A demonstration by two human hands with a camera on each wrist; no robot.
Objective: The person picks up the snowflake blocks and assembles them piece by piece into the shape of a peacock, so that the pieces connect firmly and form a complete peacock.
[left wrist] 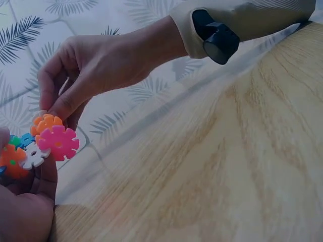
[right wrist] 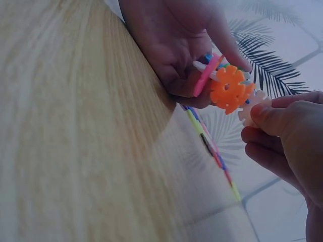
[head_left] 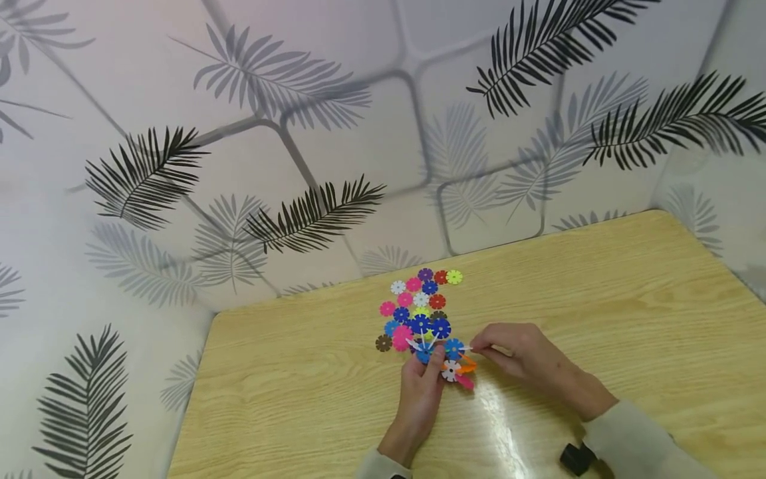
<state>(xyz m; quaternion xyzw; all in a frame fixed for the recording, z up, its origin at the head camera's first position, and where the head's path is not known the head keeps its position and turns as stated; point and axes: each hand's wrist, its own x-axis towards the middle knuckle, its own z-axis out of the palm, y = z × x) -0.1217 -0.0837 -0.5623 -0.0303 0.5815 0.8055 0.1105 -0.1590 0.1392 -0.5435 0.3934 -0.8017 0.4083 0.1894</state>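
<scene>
My left hand [head_left: 419,396] grips a built cluster of notched plastic discs, with its thumb over a blue disc [head_left: 424,352]. On the cluster's near side are a white disc [head_left: 451,371], orange discs [right wrist: 227,86] and a pink disc [left wrist: 59,143]. Another blue disc [head_left: 454,348] stands at its right. Between thumb and fingertips, my right hand [head_left: 523,349] pinches a white disc [right wrist: 251,110] at the cluster's right edge. In the right wrist view this disc meets the orange and blue parts; whether it is slotted in I cannot tell. The left palm hides part of the cluster.
Several loose notched discs [head_left: 413,285] in pink, white, red, purple, yellow and brown lie flat beyond the left hand. They reach toward the back edge of the wooden table [head_left: 287,386]. A leaf-patterned wall [head_left: 359,159] rises behind. A black wrist camera [left wrist: 220,44] sits at the right sleeve.
</scene>
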